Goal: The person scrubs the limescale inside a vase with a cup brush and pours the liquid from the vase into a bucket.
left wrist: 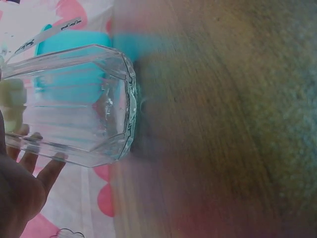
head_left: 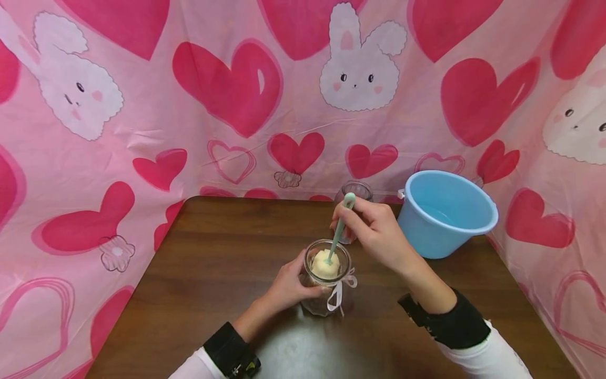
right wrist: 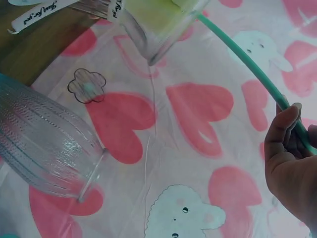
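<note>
While the left hand wraps its fingers round the side of a glass jar, the right hand pinches the green handle of a brush between thumb and fingers, near the handle's top end. The jar stands upright on the brown table, near its middle, with a white ribbon tied about its neck. The brush slants down into the jar's mouth, and its pale yellow sponge head sits inside the glass, filling most of the opening.

From the left wrist, the jar shows as ribbed clear glass with its base on the blurred wood, and the fingertips press against its wall. From the right wrist, the thumb lies along the green stem, which runs up into the jar's mouth where the yellow sponge shows.

A second jar, clear and ribbed, stands just behind the right hand, near the table's far edge. A blue bucket stands at the far right corner of the table, apart from the hands. A pink cloth with hearts and white rabbits hangs behind and on both sides. Both wrists wear black bands over white sleeves.
</note>
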`<action>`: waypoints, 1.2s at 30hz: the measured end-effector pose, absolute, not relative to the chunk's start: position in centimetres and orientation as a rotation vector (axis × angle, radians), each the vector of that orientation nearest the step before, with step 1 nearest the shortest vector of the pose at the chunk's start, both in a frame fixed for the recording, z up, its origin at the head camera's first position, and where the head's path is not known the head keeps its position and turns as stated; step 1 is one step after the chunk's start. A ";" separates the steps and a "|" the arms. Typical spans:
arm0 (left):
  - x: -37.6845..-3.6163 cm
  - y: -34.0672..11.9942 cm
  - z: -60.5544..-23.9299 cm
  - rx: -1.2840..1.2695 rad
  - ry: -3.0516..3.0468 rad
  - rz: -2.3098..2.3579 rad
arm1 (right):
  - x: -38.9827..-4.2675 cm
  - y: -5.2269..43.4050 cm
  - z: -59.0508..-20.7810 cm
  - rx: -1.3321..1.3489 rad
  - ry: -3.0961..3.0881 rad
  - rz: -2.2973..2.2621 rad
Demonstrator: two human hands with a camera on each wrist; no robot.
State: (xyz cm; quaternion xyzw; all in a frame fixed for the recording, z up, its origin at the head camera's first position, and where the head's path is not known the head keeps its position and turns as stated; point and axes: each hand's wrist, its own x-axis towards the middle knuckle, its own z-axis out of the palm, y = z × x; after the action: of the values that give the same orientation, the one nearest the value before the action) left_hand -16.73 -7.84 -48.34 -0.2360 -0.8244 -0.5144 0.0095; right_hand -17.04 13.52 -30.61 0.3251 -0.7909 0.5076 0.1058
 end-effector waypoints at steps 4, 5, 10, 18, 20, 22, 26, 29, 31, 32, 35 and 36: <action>-16.7 -7.9 -48.3 -0.738 -2.571 -1.629 | -17.0 13.4 -31.4 0.977 -2.382 1.461; -16.7 -7.9 -48.3 -0.740 -2.567 -1.636 | -17.0 13.3 -31.9 0.978 -2.400 1.459; -16.7 -7.9 -48.3 -0.758 -2.568 -1.648 | -16.7 13.1 -34.5 0.978 -2.507 1.488; -16.8 -7.8 -48.3 -0.778 -2.559 -1.670 | -16.5 13.1 -34.9 0.975 -2.593 1.469; -16.8 -7.8 -48.3 -0.777 -2.555 -1.671 | -16.7 13.3 -34.2 0.983 -2.564 1.471; -16.8 -7.9 -48.4 -0.776 -2.549 -1.672 | -16.9 13.5 -33.3 0.986 -2.513 1.473; -16.8 -7.9 -48.5 -0.762 -2.547 -1.662 | -17.0 13.8 -31.2 0.986 -2.400 1.492; -16.8 -7.9 -48.5 -0.758 -2.550 -1.659 | -16.9 13.9 -30.4 0.988 -2.371 1.499; -16.8 -7.9 -48.5 -0.757 -2.549 -1.663 | -16.8 13.9 -30.6 0.994 -2.387 1.500; -16.8 -7.9 -48.4 -0.758 -2.547 -1.667 | -16.8 13.8 -30.8 0.998 -2.401 1.493; -16.7 -8.0 -48.2 -0.763 -2.559 -1.684 | -16.7 13.6 -32.0 0.995 -2.463 1.481; -16.7 -8.0 -48.2 -0.763 -2.566 -1.687 | -16.7 13.6 -32.4 0.990 -2.487 1.479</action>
State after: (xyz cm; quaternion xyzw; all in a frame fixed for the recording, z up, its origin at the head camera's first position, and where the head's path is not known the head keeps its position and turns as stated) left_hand -16.70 -8.01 -48.16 -0.2411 -0.8108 -0.5332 -0.0114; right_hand -16.66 13.56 -32.38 0.3234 -0.8126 0.4831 0.0418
